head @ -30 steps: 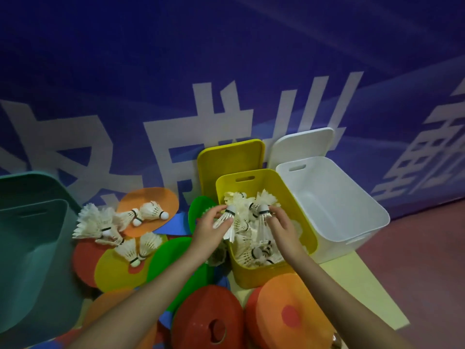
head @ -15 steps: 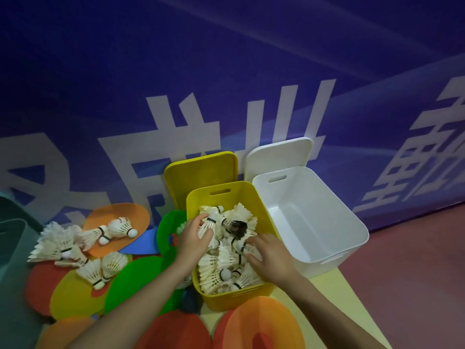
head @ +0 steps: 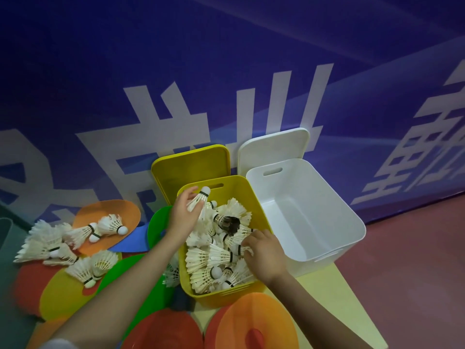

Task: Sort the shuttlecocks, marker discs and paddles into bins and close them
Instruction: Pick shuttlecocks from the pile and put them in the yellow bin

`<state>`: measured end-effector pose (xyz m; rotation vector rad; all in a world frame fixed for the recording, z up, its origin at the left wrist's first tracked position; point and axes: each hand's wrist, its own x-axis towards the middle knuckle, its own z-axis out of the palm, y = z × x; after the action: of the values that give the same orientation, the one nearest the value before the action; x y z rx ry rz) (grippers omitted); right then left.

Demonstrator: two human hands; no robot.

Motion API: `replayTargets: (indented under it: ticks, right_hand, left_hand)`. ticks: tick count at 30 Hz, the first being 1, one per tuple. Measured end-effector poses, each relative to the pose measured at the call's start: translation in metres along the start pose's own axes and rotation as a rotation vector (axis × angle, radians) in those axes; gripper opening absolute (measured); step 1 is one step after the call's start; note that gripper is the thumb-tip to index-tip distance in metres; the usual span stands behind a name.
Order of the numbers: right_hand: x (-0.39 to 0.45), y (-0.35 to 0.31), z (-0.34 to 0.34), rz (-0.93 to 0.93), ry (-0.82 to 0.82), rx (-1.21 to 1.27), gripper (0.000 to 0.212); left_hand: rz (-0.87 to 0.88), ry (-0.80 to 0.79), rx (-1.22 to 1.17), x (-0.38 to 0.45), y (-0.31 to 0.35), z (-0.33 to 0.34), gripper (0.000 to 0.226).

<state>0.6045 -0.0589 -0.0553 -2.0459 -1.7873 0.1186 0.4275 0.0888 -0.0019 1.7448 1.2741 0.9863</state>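
A yellow bin [head: 237, 183] in the middle holds a heap of white feather shuttlecocks [head: 214, 258]. Over the bin's left rim, my left hand [head: 182, 216] grips one shuttlecock [head: 198, 201], cork end pointing up. My right hand [head: 264, 253] rests inside the bin at its right side, fingers among the shuttlecocks; whether it grips one I cannot tell. More loose shuttlecocks [head: 75, 235] lie to the left on coloured marker discs [head: 63, 293]. An empty white bin [head: 314, 192] stands to the right of the yellow one.
A yellow lid [head: 191, 165] and a white lid [head: 274, 144] lean on the blue banner wall behind their bins. Orange and red discs [head: 251, 321] lie at the near edge. A dark green bin [head: 5, 227] shows at the far left. Red floor lies on the right.
My left hand has lifted a shuttlecock up over the bin's left rim. My right hand has stayed low among the shuttlecocks. The camera has shifted, so the bins sit more to the centre.
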Motion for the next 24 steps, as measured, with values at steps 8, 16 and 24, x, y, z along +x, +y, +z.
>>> replayTargets:
  ticks: [8, 16, 24]
  right_hand:
    - [0.001, -0.001, -0.001, 0.032, -0.004, -0.006, 0.013]
    - [0.001, -0.003, -0.004, 0.038, 0.003, -0.007, 0.013]
    - [0.001, -0.005, -0.005, 0.032, -0.036, -0.033, 0.018]
  left_hand:
    - [0.222, -0.643, 0.493, -0.028, -0.019, 0.014, 0.023]
    - [0.160, -0.217, 0.699, -0.041, -0.024, 0.007, 0.057]
    - [0.215, -0.515, 0.566, -0.048, -0.020, 0.007, 0.038]
